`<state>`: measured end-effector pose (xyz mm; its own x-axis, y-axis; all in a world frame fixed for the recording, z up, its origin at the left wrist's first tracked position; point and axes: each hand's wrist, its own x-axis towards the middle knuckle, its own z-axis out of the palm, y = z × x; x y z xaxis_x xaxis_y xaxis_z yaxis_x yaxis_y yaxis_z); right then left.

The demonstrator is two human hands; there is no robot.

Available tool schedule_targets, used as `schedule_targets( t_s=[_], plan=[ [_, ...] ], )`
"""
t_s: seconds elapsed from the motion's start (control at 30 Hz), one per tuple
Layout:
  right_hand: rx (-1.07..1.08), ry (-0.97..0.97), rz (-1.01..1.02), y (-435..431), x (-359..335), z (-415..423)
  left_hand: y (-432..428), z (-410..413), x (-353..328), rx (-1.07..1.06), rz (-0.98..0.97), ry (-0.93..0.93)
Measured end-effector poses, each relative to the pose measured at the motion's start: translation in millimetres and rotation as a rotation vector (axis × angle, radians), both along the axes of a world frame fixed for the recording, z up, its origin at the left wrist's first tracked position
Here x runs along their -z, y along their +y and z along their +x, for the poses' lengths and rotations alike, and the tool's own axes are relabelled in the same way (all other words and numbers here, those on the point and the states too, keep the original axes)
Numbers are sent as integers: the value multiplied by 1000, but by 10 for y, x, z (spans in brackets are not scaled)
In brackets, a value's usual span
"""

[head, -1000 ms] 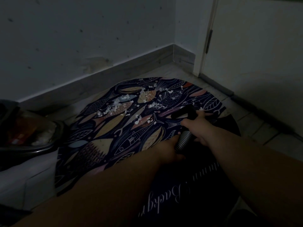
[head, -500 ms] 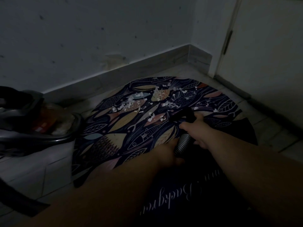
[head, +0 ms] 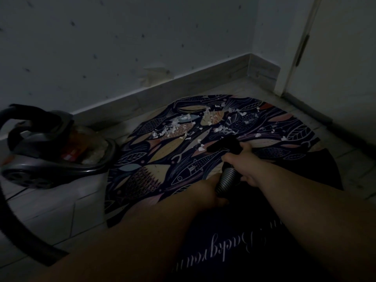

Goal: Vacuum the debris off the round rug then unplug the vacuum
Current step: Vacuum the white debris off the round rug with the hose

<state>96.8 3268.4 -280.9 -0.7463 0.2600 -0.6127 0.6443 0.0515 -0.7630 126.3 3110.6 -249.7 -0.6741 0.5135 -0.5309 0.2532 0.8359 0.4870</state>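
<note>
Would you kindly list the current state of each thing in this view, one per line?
Round dark fish-patterned rug: flat on the floor, far part littered.
White scraps of debris: not yet vacuumed.
Black vacuum nozzle: on the rug, near edge of the debris.
Grey ribbed hose: gripped by both hands.
Left hand: closed on the hose.
Right hand: closed behind the nozzle.
Dark canister vacuum: on the floor, left of the rug.
White door: shut.

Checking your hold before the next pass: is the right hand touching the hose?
Touching. The head view shows the right hand wrapped around the ribbed hose.
</note>
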Motion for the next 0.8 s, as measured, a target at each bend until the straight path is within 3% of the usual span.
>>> schedule_targets(
  t_s=[0.8],
  plan=[
    [106, 38, 60, 247, 4, 21, 273, -48, 28, 36, 34, -19]
  ],
)
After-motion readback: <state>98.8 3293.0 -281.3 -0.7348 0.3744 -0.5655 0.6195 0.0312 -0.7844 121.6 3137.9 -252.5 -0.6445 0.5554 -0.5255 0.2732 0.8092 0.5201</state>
